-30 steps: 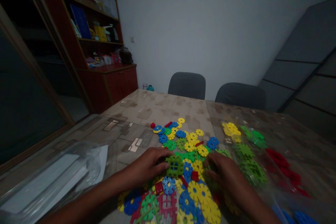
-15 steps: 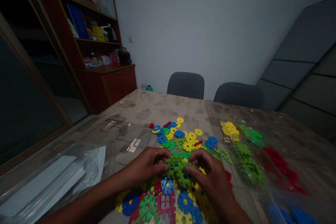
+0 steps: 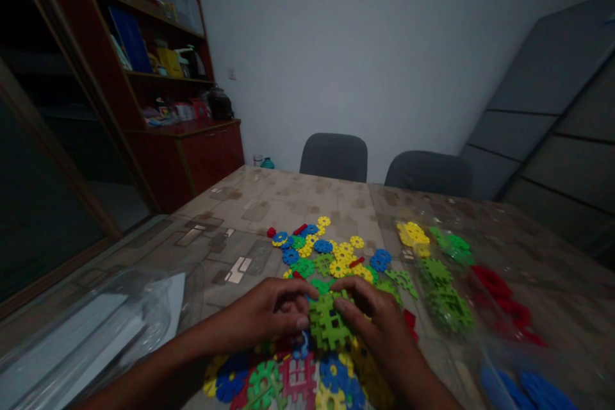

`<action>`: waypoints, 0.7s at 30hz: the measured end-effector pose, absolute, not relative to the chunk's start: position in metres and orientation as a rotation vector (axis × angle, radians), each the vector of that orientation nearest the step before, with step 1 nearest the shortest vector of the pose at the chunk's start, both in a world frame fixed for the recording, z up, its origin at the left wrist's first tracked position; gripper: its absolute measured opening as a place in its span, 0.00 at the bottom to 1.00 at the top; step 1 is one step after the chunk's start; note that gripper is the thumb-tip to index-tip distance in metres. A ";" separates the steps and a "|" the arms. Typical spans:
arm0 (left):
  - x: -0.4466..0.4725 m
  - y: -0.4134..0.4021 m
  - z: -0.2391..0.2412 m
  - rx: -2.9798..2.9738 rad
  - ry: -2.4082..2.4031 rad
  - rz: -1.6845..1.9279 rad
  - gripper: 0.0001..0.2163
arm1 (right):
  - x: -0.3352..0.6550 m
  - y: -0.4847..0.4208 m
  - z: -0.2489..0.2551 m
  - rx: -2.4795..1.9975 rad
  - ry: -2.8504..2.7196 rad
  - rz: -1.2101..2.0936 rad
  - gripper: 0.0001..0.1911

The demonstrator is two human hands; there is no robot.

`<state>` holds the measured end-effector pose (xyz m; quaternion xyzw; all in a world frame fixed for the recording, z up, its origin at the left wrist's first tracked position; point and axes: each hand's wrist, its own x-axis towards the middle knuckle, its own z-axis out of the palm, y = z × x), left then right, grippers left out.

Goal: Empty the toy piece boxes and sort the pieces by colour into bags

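Observation:
A light green, notched square building piece point(image 3: 330, 327) with small square holes is held up over the pile, its flat face toward me. My right hand point(image 3: 375, 317) grips it from the right, thumb on the face and fingers behind the top edge. On the other side, my left hand point(image 3: 273, 311) is closed, thumb and fingertips at the piece's left edge. Below lie a red window piece point(image 3: 298, 375), a green notched piece point(image 3: 265, 384) and blue flower-shaped discs point(image 3: 233, 377). Beyond my hands are scattered yellow discs point(image 3: 343, 251), partly hidden.
At the right stands a clear divided tray with yellow discs point(image 3: 413, 235), green squares point(image 3: 446, 304), red pieces point(image 3: 502, 295) and blue pieces point(image 3: 523, 391). A clear plastic package point(image 3: 96, 339) lies at the left. Two grey chairs point(image 3: 334, 157) stand behind the table point(image 3: 269, 189).
The green piece has turned from a slanted pose so its flat face shows to me. My left fingers have shifted on its left edge. The view has swung slightly right.

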<state>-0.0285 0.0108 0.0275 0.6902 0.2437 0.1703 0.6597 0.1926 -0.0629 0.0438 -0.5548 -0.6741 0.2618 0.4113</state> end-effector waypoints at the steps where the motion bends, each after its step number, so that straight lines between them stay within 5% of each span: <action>1: -0.029 0.012 0.029 1.618 0.560 0.417 0.19 | 0.202 -0.063 0.052 -1.416 -1.709 0.558 0.11; 7: -0.031 0.016 0.033 1.767 0.669 0.449 0.18 | 0.294 -0.066 0.102 -1.741 -1.664 -0.174 0.20; 21: -0.036 0.019 0.025 1.891 0.678 0.424 0.15 | 0.409 -0.050 0.067 -2.150 -1.535 0.119 0.25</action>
